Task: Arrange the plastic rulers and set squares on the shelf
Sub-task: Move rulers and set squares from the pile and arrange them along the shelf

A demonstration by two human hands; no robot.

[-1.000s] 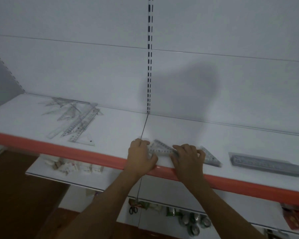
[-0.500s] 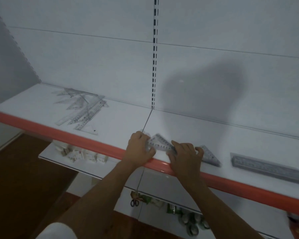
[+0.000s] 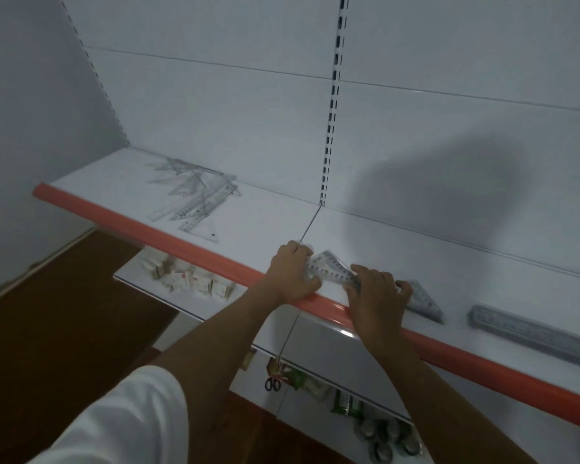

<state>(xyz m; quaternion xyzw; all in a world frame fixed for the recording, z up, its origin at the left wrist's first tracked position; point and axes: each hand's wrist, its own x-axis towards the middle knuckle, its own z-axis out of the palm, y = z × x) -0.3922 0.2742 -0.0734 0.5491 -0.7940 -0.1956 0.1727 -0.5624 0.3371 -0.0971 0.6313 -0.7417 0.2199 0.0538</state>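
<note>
Two bare hands rest on the white shelf (image 3: 382, 249) behind its smooth orange front lip: the left hand (image 3: 290, 274) curls its fingers round one end of a stack of clear triangular set squares (image 3: 330, 267), while the right hand (image 3: 377, 301) presses down on the other end. At three o'clock lies a bundle of straight rulers (image 3: 533, 331). At ten o'clock, farther back, sprawls a loose pile of transparent rulers and triangles (image 3: 195, 195).
</note>
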